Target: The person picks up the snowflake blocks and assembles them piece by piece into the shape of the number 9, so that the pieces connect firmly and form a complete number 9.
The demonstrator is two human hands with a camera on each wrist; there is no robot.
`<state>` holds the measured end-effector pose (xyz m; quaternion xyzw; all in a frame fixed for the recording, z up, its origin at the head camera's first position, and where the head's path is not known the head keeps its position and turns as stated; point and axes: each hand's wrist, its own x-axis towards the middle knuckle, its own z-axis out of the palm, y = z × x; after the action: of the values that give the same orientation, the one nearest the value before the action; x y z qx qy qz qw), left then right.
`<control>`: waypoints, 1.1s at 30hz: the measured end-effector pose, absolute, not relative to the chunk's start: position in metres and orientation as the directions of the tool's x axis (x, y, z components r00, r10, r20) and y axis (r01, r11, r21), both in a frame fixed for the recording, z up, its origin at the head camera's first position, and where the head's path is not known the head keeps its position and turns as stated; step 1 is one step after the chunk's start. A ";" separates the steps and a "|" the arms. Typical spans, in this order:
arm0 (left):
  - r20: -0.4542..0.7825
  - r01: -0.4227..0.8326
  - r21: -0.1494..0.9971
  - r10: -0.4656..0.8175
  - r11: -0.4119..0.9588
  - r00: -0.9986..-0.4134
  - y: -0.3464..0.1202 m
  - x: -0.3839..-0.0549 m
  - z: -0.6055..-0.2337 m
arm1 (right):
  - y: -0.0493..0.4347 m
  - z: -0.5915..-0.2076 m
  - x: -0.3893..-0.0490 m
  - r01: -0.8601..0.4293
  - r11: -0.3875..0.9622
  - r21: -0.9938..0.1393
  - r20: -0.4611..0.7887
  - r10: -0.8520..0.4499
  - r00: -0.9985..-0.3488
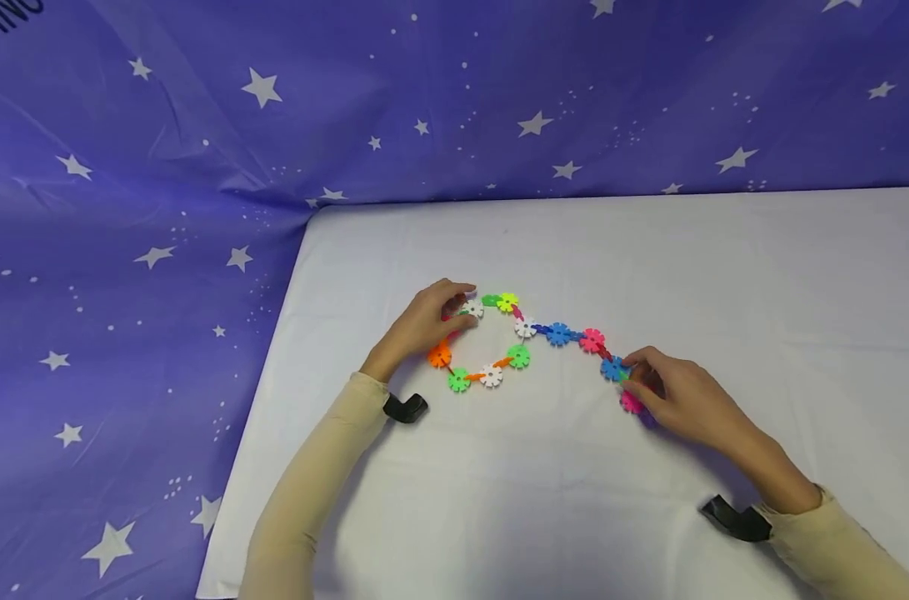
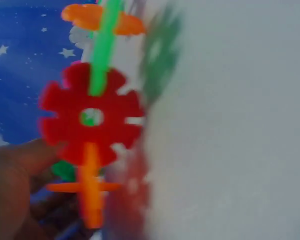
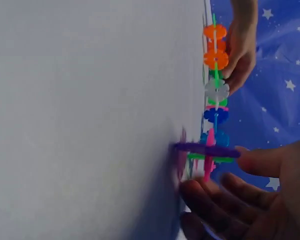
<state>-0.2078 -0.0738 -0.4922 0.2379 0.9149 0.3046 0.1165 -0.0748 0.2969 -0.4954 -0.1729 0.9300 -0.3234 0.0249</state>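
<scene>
Notched plastic snowflake discs, slotted together edge to edge, form a chain on the table: a loop with a white disc (image 1: pixel 491 375) at its near side, and a tail running right through a blue disc (image 1: pixel 559 334). My left hand (image 1: pixel 427 317) grips the loop's upper left, thumb and fingers bent around discs there and hiding some. Beside it in the left wrist view is a red disc (image 2: pixel 115 117) with green and orange ones slotted in. My right hand (image 1: pixel 686 396) holds the tail's end between thumb and fingers, near a pink disc (image 1: pixel 631 402) and a purple disc (image 3: pixel 207 149).
A white cloth covers the table (image 1: pixel 499 500). Behind it and along the left hangs a blue-purple curtain (image 1: pixel 454 100) with white stars. Black wrist mounts (image 1: pixel 406 408) stick out from both beige sleeves (image 1: pixel 315 492) over the cloth.
</scene>
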 end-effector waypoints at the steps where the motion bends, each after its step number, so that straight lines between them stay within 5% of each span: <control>1: -0.084 0.346 0.579 0.477 0.738 -0.875 -0.073 -0.206 -0.489 | 0.298 -0.494 -0.074 -0.295 0.733 -0.613 0.066 -0.325 -0.944; 5: -0.225 0.185 0.455 0.313 0.871 -0.923 -0.081 -0.187 -0.473 | 0.298 -0.494 -0.079 -0.292 0.718 -0.632 0.071 -0.322 -0.944; 9: -0.325 0.133 0.501 0.329 0.855 -0.886 -0.086 -0.180 -0.471 | 0.294 -0.493 -0.078 -0.294 0.696 -0.655 0.058 -0.341 -0.938; 15: -0.166 0.273 0.624 0.466 0.732 -0.869 -0.072 -0.202 -0.489 | 0.290 -0.486 -0.057 -0.231 0.704 -0.672 -0.038 -0.344 -0.938; 22: -0.190 0.205 0.552 0.361 0.808 -0.913 -0.066 -0.198 -0.485 | 0.287 -0.491 -0.068 -0.258 0.718 -0.647 0.068 -0.283 -0.957; 33: -0.108 0.386 0.636 0.573 0.668 -0.813 -0.007 -0.232 -0.491 | 0.285 -0.491 -0.072 -0.163 0.689 -0.706 -0.074 -0.301 -0.951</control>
<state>-0.2316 -0.0069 -0.4910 0.2661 0.9007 0.3082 0.1513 -0.0718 0.2849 -0.4907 -0.1269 0.9144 -0.3733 0.0923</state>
